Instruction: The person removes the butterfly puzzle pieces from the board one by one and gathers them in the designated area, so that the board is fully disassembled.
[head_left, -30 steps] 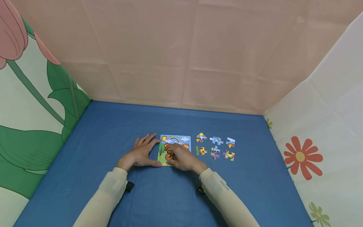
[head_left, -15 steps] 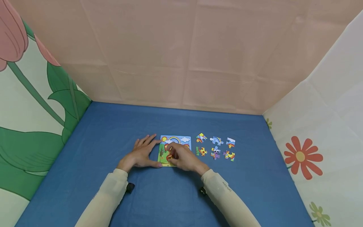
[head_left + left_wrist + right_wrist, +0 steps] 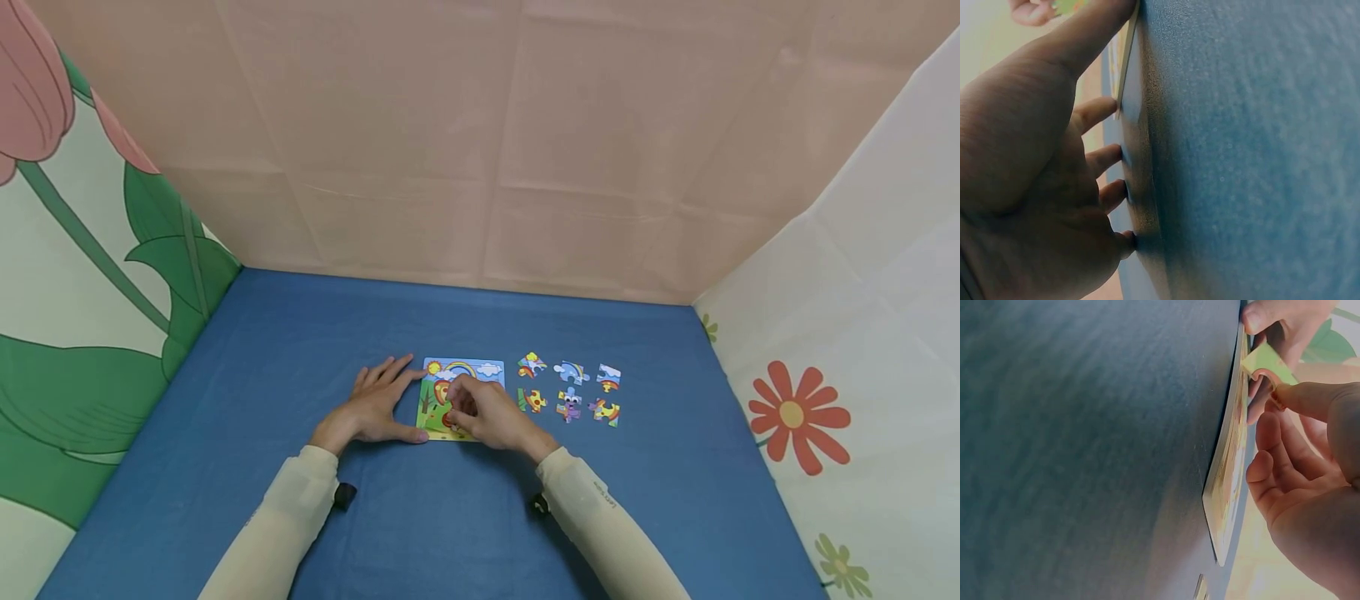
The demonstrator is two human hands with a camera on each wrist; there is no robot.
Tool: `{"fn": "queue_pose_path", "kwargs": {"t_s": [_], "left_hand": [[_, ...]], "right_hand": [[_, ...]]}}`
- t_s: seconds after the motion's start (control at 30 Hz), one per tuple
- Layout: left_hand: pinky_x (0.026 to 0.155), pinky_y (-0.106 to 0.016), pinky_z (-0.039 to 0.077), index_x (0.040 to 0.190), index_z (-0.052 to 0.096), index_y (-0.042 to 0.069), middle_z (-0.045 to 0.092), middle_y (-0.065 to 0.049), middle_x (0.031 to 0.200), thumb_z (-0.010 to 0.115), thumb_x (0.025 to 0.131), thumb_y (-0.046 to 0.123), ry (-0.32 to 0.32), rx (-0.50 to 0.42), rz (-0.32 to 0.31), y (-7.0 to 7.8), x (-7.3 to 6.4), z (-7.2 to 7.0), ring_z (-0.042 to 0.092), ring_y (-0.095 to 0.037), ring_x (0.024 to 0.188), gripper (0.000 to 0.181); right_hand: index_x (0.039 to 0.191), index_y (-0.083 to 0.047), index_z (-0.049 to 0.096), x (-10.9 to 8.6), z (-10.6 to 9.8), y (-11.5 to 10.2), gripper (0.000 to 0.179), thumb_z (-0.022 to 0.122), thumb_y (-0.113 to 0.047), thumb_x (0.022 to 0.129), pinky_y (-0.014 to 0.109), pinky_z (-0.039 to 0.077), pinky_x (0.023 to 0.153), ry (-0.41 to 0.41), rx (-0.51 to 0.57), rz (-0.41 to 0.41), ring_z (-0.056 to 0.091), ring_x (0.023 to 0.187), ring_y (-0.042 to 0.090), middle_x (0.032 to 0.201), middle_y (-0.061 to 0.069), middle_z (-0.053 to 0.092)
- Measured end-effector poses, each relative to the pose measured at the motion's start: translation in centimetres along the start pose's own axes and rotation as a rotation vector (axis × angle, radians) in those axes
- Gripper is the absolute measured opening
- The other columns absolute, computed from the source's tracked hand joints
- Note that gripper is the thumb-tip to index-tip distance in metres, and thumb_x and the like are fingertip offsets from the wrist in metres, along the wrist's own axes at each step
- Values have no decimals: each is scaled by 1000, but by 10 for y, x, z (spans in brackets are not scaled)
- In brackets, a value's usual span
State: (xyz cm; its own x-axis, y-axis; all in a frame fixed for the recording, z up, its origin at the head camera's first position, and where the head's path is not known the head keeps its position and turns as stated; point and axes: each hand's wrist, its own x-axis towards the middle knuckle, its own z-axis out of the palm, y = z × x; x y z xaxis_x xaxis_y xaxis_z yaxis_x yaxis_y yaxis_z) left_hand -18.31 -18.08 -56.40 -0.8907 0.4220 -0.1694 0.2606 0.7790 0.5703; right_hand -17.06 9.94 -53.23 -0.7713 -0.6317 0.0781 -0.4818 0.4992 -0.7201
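A colourful jigsaw puzzle board [image 3: 472, 367] with a sun, rainbow and clouds lies flat on the blue cloth. My left hand [image 3: 373, 404] is spread at its left side, thumb at the lower left corner and index fingertip near the upper left; the left wrist view shows fingertips down at the cloth and board edge. Over the board, my right hand [image 3: 491, 414] pinches a puzzle piece between thumb and fingers. In the right wrist view that puzzle piece [image 3: 1277, 364], green and yellow with a rounded notch, is tilted up from the board. Fingers hide part of it.
Several loose puzzle pieces lie right of the board in two rows, among them a blue rainbow piece [image 3: 572, 372], a purple piece [image 3: 569, 404] and a green-and-yellow one [image 3: 532, 400]. A tan sheet [image 3: 480, 167] stands behind; patterned sheets flank the blue cloth [image 3: 420, 525].
My right hand has drawn back slightly to the right, raising the pinched puzzle piece from the board's lower left. More of the picture at the board's left now shows. My left hand has stayed put.
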Motion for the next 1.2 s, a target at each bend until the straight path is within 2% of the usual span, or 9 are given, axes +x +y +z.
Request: {"fn": "queue_pose_path", "kwargs": {"t_s": [0.27,0.43,0.67,0.9,1.2], "left_hand": [[136,-85,5,174,44,28,17,-15,191,95,76,76,-6,8,-5,1,0,-1,12,-54,176,121],[136,-85,5,175,44,28,17,-15,191,95,76,75,-5,11,-7,1,0,-2,12,-54,176,121],[136,-85,6,175,44,28,17,-15,191,96,76,73,-11,18,-23,3,0,-2,12,-54,176,121],[136,-85,5,175,43,28,16,-14,191,96,75,75,-14,22,-30,3,1,-1,11,-53,176,122],[136,-85,5,175,42,28,15,-14,192,96,75,75,-18,12,-25,3,1,-2,10,-54,176,123]], "right_hand": [[119,-13,70,-3,-2,0,12,76,-12,109,23,59,79,7,47,-10,68,84,2,100,1,78],[120,-10,69,-7,-5,2,14,77,-11,109,24,59,78,31,107,-1,68,83,5,101,2,78],[118,-12,70,-15,-13,3,15,79,-9,106,23,58,75,79,130,28,67,82,8,99,3,78],[117,-12,71,-29,-28,9,15,80,-9,106,24,55,69,129,116,52,64,77,10,98,3,77],[115,-13,72,-59,-44,27,15,81,-8,105,26,54,67,184,114,103,65,77,13,97,2,75]]}}
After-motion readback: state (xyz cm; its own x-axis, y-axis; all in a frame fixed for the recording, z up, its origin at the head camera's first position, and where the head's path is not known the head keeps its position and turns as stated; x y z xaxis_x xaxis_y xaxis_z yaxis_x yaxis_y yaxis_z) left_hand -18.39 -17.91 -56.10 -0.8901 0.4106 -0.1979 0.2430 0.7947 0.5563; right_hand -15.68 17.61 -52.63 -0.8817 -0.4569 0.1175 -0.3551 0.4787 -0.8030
